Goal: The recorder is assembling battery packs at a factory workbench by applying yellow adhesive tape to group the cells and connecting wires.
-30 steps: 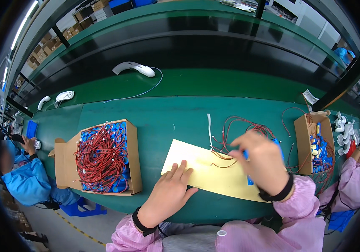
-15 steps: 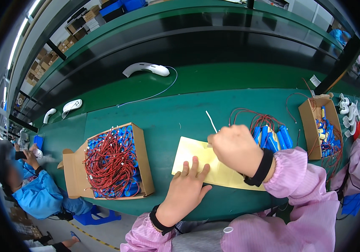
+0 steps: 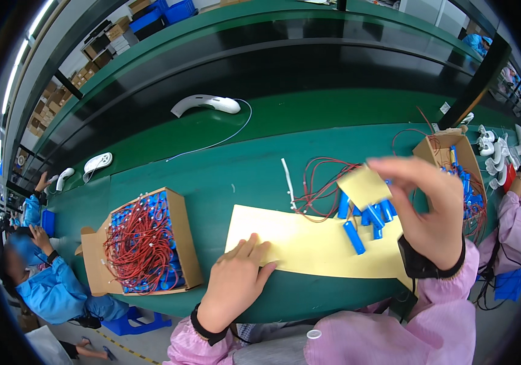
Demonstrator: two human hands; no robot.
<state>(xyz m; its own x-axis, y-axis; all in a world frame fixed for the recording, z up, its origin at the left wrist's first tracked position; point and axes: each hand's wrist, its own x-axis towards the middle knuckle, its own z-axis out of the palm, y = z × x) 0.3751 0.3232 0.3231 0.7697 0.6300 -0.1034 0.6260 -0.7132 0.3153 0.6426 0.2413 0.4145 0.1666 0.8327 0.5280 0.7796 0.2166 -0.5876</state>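
My left hand lies flat, fingers outstretched, on the left end of a long yellow paper sheet. Raised above the sheet's right part, my right hand pinches a small square piece of yellow paper between thumb and fingers. Behind and below that piece several blue cylindrical batteries with red wires lie in a loose group, some of them over the sheet. The piece hides part of the group. A thin white strip rests on the green table beyond the sheet.
Left of my hands, an open cardboard box holds many blue batteries with red wires. Another box with batteries stands at the right. White curved casings lie along the back. A person in blue sits left; a person in pink works right.
My right hand has risen from the sheet and moved right, now showing the small yellow piece. The batteries look tumbled and lie partly over the sheet. My left hand stays on the paper.
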